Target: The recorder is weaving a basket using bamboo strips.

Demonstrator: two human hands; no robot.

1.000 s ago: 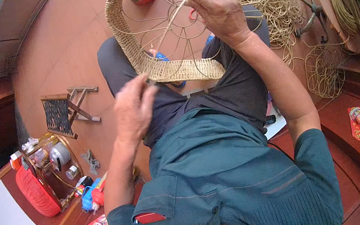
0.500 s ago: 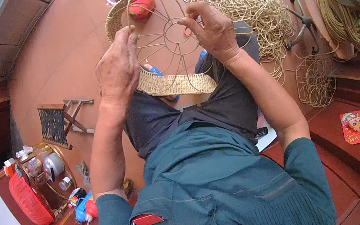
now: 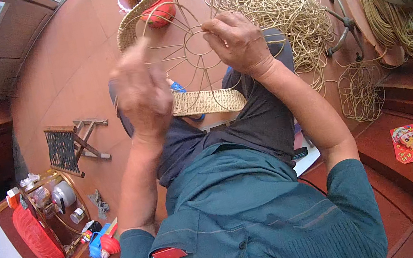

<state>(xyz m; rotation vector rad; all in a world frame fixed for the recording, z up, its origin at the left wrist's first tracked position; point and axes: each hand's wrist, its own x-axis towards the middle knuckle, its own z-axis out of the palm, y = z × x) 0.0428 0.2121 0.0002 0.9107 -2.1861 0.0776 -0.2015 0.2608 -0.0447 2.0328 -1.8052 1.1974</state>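
Between my knees is a round frame (image 3: 200,43) of pale wire spokes and rings, partly wrapped in a straw-coloured woven band (image 3: 207,101) that also rises along its upper-left side. My right hand (image 3: 232,41) has its curled fingers on the frame's wire, right of the central ring. My left hand (image 3: 141,88) is smeared by motion over the frame's left part, so its fingers and anything in them are unclear.
A red bucket (image 3: 158,13) stands beyond the frame, beside a cord pile (image 3: 272,1). Right are cord coils (image 3: 386,20), a metal base (image 3: 345,21) and another wire frame (image 3: 360,91). A folding stool (image 3: 63,146) and a cluttered tray (image 3: 63,193) lie left.
My left hand came up from low on the left to the frame and is now moving, blurred. My right hand shifted left and down, as the frame tilted with its band's top moving right.
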